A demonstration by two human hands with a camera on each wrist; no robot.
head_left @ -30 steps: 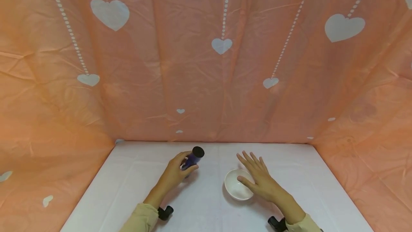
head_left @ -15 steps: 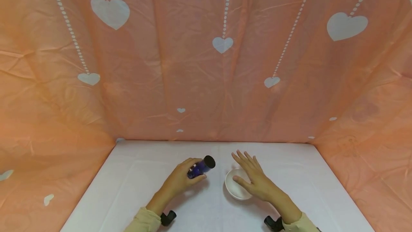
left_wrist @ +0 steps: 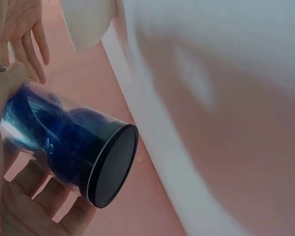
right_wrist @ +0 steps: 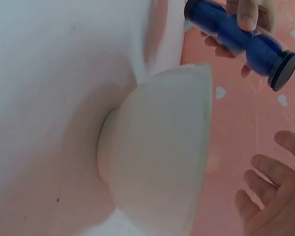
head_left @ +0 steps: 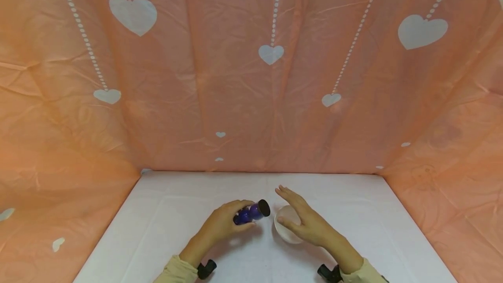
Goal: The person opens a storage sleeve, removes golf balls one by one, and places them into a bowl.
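Note:
My left hand [head_left: 224,222] grips a clear tube [head_left: 251,213] with black end caps and blue balls inside. The tube lies tilted toward the right, its capped end near the bowl's left side. In the left wrist view, the fingers curl round the tube [left_wrist: 73,137], the black cap facing outward. A white bowl [head_left: 290,237] stands upright on the table, partly covered by my right hand [head_left: 312,224]. That hand hovers over the bowl with straight, spread fingers and holds nothing. The right wrist view shows the bowl [right_wrist: 157,147] from the side; its inside is hidden there.
The white table [head_left: 188,191] is bounded by an orange cloth [head_left: 235,99] with white hearts at the back and sides. Black camera mounts [head_left: 207,269] sit on both wrists.
The left hand has carried the tube rightward and slightly nearer, tipping it from nearly upright to almost level. The right hand has shifted a little left over the bowl.

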